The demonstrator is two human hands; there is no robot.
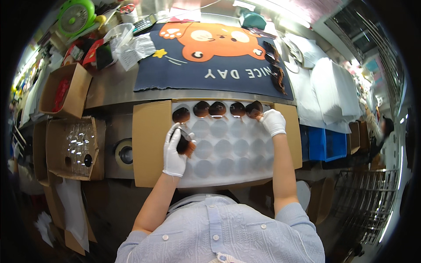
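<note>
Both my hands wear white gloves. My left hand (pixel 176 151) is closed round some dark brown sunglass lenses (pixel 183 143), held over the left side of a white tray (pixel 193 179) with rows of round pockets. At the tray's far right corner, my right hand (pixel 274 122) pinches the edge of a tinted lens (pixel 254 108). That lens is at the end of the far row, where several more brown gradient lenses (pixel 217 109) sit side by side. The nearer pockets show only pale grey rounds. Around the tray is an open cardboard box (pixel 151 144) with its flaps folded out.
Beyond the box lies a dark blue mat (pixel 175 79) with a cartoon bear, dark lenses (pixel 277 76) along its right edge. Cardboard boxes (pixel 98 149) and a tape roll (pixel 124 154) are at left. White sheets (pixel 333 87) and a blue bin (pixel 326 144) are at right.
</note>
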